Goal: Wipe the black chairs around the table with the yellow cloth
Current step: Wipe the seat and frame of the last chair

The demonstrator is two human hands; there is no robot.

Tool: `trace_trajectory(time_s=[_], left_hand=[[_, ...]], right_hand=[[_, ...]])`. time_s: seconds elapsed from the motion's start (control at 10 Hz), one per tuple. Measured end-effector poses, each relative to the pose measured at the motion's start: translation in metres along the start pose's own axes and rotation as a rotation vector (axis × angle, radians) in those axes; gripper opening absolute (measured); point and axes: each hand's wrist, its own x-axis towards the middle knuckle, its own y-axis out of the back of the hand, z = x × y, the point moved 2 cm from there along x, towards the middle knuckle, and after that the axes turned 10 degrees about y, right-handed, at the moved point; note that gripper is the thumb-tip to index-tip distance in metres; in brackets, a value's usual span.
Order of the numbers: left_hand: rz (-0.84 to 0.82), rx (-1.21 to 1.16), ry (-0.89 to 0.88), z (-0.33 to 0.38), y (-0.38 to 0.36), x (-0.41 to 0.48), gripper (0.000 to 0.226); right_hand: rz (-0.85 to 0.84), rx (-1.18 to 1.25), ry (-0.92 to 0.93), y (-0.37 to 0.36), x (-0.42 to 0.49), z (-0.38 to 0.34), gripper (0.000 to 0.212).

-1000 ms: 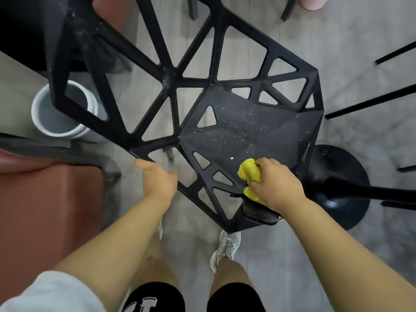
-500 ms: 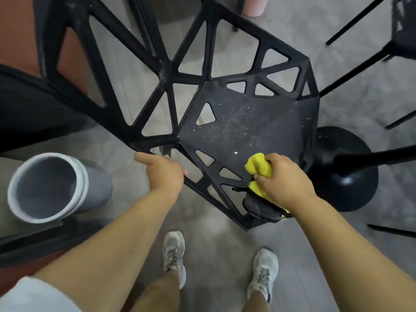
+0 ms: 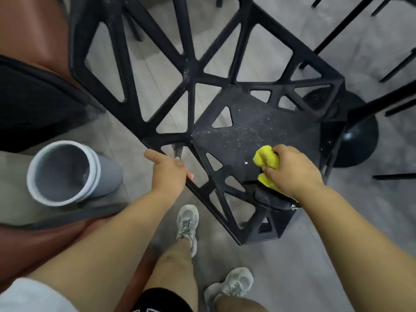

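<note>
Right hand [image 3: 292, 174] is down on the black plastic chair with triangular cut-outs [image 3: 281, 131], fingers and thumb bunched round the yellow cloth [image 3: 265, 157]. The wad sits on the solid seat panel, close to the seat edge nearest the person. Left hand [image 3: 168, 174] is wrapped on the chair's frame rail where back meets seat, index finger laid out along the bar, steadying it.

Here's the worry: a scatter of white specks [image 3: 247, 134] lies across the middle of the seat, just beyond the cloth. My read is that a fast sweep sends them through the triangular holes onto the grey floor [image 3: 292, 255] and the pale trainers [image 3: 186, 221] below, rather than into the cloth. And that cloth is balled tight, so little of it seems to meet the plastic; a pass could leave streaks of grit behind.

Next hazard: those openings. A loose fold might drop into one and snag mid-stroke.

There's a dark object [image 3: 270, 199] under the right wrist at the seat's near edge. Can't tell what it is, but it could catch or get dragged along.

The chair's far edge sits just beside a black round pedestal base [image 3: 360, 140]. Push hard with a slack left grip and I'd expect the chair to skid into it.
</note>
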Motion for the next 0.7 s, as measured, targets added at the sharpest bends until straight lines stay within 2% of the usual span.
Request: trace_trajectory(time_s=[0.2, 0.3, 0.4, 0.5, 0.7], left_hand=[[-0.119, 0.144, -0.081, -0.017, 0.005, -0.012, 0.064], [-0.207, 0.267, -0.048, -0.008, 0.007, -0.007, 0.073], [-0.266, 0.447, -0.103, 0.002, 0.005, 0.002, 0.070], [-0.268, 0.578, -0.277, 0.013, -0.005, 0.014, 0.059], [-0.391, 0.555, -0.416, 0.008, -0.014, 0.016, 0.046]], right_hand=[[0.026, 0.049, -0.058, -0.021, -0.035, 0.007, 0.048], [0.041, 0.078, -0.094, -0.025, -0.042, 0.009, 0.049], [0.092, 0.101, -0.142, -0.027, -0.046, 0.011, 0.049], [0.161, 0.106, -0.174, -0.023, -0.047, 0.007, 0.047], [0.335, 0.083, -0.189, -0.017, -0.063, -0.004, 0.042]])
